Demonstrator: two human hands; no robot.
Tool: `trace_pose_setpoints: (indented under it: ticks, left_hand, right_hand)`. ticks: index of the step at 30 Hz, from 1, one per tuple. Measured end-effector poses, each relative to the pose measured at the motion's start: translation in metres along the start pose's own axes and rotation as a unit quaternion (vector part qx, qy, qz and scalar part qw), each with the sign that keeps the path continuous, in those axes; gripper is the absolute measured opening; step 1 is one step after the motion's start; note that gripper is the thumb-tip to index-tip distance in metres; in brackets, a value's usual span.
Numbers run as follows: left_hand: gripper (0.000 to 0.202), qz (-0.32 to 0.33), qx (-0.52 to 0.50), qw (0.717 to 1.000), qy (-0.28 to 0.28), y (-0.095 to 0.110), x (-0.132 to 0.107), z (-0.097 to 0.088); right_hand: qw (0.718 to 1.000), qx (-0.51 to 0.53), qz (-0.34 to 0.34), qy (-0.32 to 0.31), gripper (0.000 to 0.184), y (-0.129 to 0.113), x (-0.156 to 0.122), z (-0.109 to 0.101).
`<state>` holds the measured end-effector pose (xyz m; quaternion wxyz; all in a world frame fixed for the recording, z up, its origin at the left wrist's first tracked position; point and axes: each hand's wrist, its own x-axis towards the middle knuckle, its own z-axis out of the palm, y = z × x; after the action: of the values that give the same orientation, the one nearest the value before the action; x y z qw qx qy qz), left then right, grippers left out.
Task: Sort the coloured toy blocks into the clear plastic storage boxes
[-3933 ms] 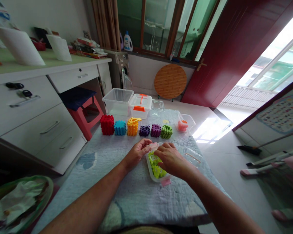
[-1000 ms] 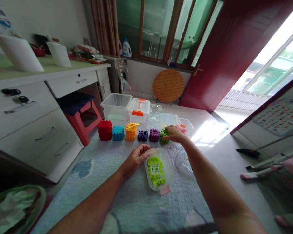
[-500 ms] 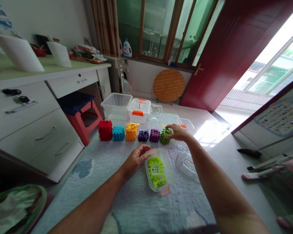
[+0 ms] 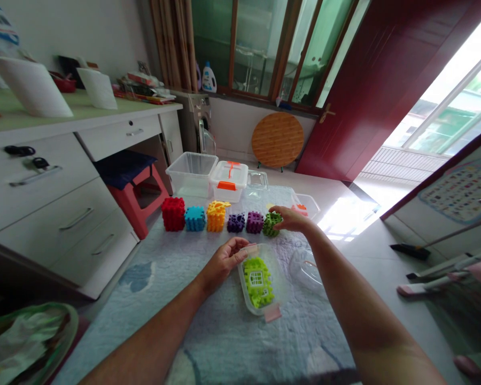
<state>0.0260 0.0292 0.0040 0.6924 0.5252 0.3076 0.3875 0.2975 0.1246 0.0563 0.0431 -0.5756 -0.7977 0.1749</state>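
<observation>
Right hand (image 4: 291, 219) is stretched forward to the far part of the counter (image 4: 208, 331), thumb and fingertips closed on the right side of the green cube (image 4: 271, 224). The cube looks slightly tipped, though it is hard to say if it is off the cloth. It is the right end of a row running left to right across the counter: red cube (image 4: 173, 214), blue cube (image 4: 194, 218), orange cube (image 4: 216, 216), dark purple cube (image 4: 235, 222), magenta cube (image 4: 254, 222), then green, just beside the magenta one. The green cube is blocky with no real long axis.

Left hand (image 4: 223, 261) sits nearer the body, fingers curled, pinching the far-left end of the clear box (image 4: 282, 283) at its pink tab. The box's long axis runs away from the person, slanted a little, far end left and near end right. Lime pieces (image 4: 257, 282) lie flat inside it.

The green cube lies beyond the box's far end and a bit right. The right hand is on it and the left hand is short of it. A clear lid (image 4: 304, 267) lies just right of the box, under the right forearm.
</observation>
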Motion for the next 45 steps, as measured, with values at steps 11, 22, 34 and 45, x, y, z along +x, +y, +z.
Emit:
trace_pose_setpoints:
  ticks: [11,22,34,45]
  left_hand:
    - [0.027,-0.010,0.008,1.000,0.010,-0.005,0.002,-0.003]
    - [0.038,-0.045,-0.062,0.996,0.052,-0.001,0.001,-0.012]
    - [0.045,-0.040,-0.107,0.988,0.100,-0.001,-0.003,0.000]
    - [0.051,-0.155,-0.101,0.982,0.028,0.000,-0.006,0.003]
  right_hand:
    - [0.988,0.043,0.041,0.141,0.057,0.008,-0.093,0.004]
    - [0.973,-0.012,0.180,0.142,0.020,0.011,-0.180,0.064]
    - [0.882,0.145,0.195,0.403,0.033,-0.032,-0.183,0.040]
    - [0.939,0.062,0.032,0.336,0.024,-0.112,-0.141,0.029]
